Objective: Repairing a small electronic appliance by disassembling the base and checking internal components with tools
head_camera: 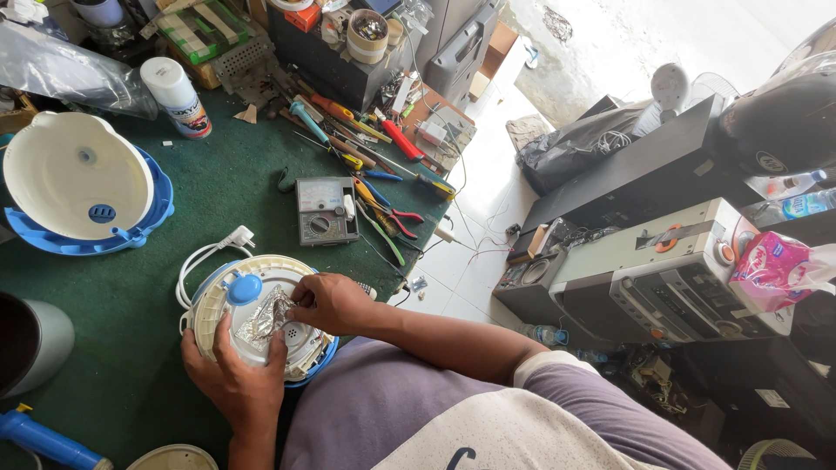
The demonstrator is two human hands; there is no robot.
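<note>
Green-topped workbench [218, 187]; white tiled floor [488, 187] in daylight; stacked audio units [662, 278] along right side.

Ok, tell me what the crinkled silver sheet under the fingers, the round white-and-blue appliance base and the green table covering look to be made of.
Crinkled silver sheet: probably metal foil, shiny, with sharp creases that catch light. Round white-and-blue appliance base: apparently moulded plastic, smooth, slightly glossy, with ribbed rim. Green table covering: seemingly felt or carpet-like cloth, matt and without shine. The left hand steadies the base; the right hand pinches the foil.
</note>
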